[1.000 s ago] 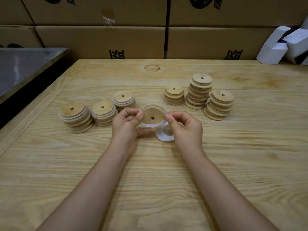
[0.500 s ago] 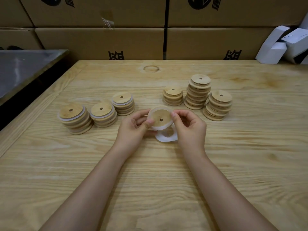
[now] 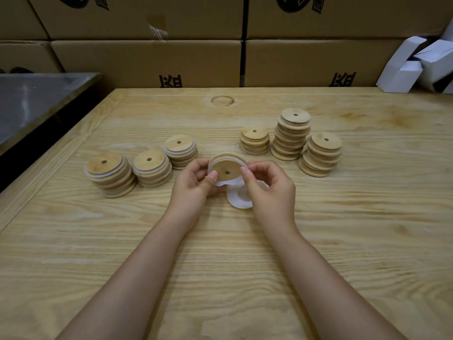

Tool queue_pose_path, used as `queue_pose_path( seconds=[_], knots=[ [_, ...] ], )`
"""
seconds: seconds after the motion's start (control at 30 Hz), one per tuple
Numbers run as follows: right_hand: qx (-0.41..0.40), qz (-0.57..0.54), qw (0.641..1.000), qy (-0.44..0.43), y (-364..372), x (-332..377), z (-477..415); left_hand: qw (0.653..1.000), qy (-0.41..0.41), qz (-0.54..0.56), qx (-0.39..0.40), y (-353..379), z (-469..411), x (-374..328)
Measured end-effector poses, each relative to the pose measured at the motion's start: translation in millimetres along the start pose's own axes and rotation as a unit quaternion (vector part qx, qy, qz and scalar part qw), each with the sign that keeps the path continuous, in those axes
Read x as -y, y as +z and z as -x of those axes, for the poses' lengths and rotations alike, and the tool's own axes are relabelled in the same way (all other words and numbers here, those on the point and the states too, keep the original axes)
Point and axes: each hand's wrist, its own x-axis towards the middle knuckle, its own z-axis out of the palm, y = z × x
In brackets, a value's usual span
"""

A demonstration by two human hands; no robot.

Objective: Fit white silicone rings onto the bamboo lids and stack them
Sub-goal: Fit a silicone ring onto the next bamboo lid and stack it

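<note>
L hand (image 3: 193,185) and R hand (image 3: 272,190) both pinch one lid (image 3: 226,169), tilted up just above the table (image 3: 220,253). Vs a sec ago it's shifted right a bit. The ring (image 3: 230,157) now hugs its top edge, but the bottom hangs slack, so not seated yet. Spare rings (image 3: 239,201) lie under R hand. Ringed stacks (image 3: 110,173) at 10 o'clock, bare stacks (image 3: 291,136) at 1.

A pale wooden table (image 3: 220,253) with bold grain carries six piles of round bamboo lids; the left stacks (image 3: 150,165), three of them, show white bands between the lids; the right stacks (image 3: 291,133), also three, are bare wood, the middle one tallest. Near the centre, loose white rings (image 3: 239,201) lie flat on the boards; a ring-shaped mark (image 3: 222,100) sits toward the far edge.
</note>
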Motion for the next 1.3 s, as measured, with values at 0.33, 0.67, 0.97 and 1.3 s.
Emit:
queue_pose_path(
  seconds=[0.33,0.67,0.97,1.3],
  knots=[
    [0.019,-0.042,0.998,0.034,-0.1,7.6,0.9,0.996,-0.049,0.081,-0.006,-3.5,-1.5,-1.0],
    [0.008,-0.038,0.999,0.017,-2.6,4.3,0.0,0.994,-0.051,0.093,0.034,-4.9,0.1,-3.4],
    [0.021,0.03,0.999,-0.028,1.5,4.7,4.5,0.998,-0.031,0.02,0.044,-2.9,2.5,-0.7],
    [0.029,0.04,0.999,-0.007,2.9,3.5,7.4,0.993,-0.059,0.095,0.046,-5.7,0.3,-1.2]
  ],
)
